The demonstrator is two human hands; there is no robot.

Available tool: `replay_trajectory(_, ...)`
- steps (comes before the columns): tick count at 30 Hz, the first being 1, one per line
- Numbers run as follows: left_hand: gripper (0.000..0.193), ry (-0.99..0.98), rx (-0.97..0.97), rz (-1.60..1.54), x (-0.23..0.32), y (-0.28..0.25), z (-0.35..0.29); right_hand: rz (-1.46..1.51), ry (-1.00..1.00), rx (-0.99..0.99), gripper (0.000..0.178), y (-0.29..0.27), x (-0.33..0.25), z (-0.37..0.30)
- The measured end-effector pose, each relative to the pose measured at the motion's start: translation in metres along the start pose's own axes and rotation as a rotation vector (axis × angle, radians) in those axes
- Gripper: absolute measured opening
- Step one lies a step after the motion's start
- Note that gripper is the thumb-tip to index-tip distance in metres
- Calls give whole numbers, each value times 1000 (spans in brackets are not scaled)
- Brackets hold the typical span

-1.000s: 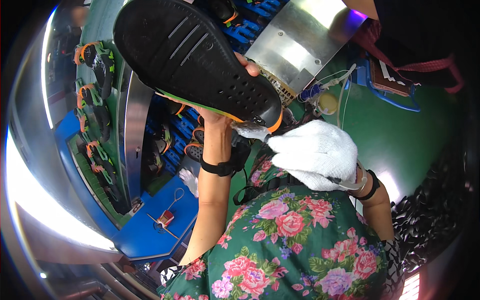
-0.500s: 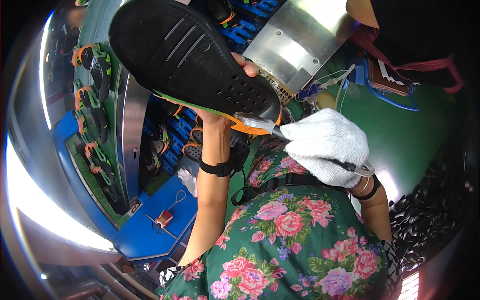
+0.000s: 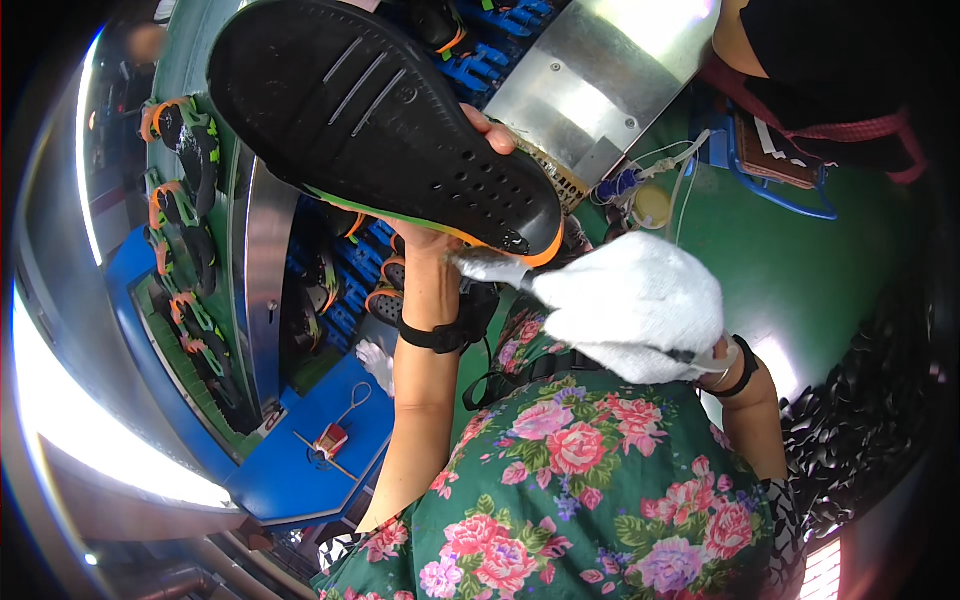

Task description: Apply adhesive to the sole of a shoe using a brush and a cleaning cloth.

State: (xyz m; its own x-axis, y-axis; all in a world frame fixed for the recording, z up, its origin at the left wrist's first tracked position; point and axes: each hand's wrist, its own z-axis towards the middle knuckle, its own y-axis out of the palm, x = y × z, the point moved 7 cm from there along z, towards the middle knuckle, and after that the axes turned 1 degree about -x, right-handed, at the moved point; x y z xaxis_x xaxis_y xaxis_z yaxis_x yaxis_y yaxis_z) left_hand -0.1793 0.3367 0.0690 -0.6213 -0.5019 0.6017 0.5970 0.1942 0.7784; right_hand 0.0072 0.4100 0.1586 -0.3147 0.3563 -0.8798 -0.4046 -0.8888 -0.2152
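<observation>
My bare left hand (image 3: 428, 238) grips a large shoe (image 3: 390, 130) around its middle, sole facing up. The sole is black with grooves and a cluster of small holes, and green and orange trim shows along its lower edge. A wet, shiny spot marks the sole near its right end. My right hand (image 3: 635, 308), in a white knit glove, is closed on a brush (image 3: 492, 267) with a dark handle. The brush's flat tip lies just below the shoe's orange edge, close to my left wrist; whether it touches is unclear.
Several shoe uppers and soles (image 3: 190, 150) sit on a green conveyor at left. Blue racks (image 3: 350, 275) hold more shoes. A metal box (image 3: 600, 80) stands ahead, and a blue table (image 3: 300, 480) lower left. Black pieces (image 3: 850, 440) are heaped at right; another person's arm (image 3: 738, 42) shows upper right.
My right hand has moved the brush left and slightly down, off the sole to below its edge. The shoe has shifted slightly left. A wet spot shows where the brush was.
</observation>
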Motion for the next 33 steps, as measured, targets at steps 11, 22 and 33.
replay_trajectory(11,75,-45,-20,131,5,6,5,-83,111,55,26,-10,5,4)
replay_trajectory(22,61,-91,23,-51,1,12,11,-125,-9,-10,23,-5,7,4)
replay_trajectory(33,98,-443,13,-121,-16,-3,7,-153,-128,-203,19,15,7,2)
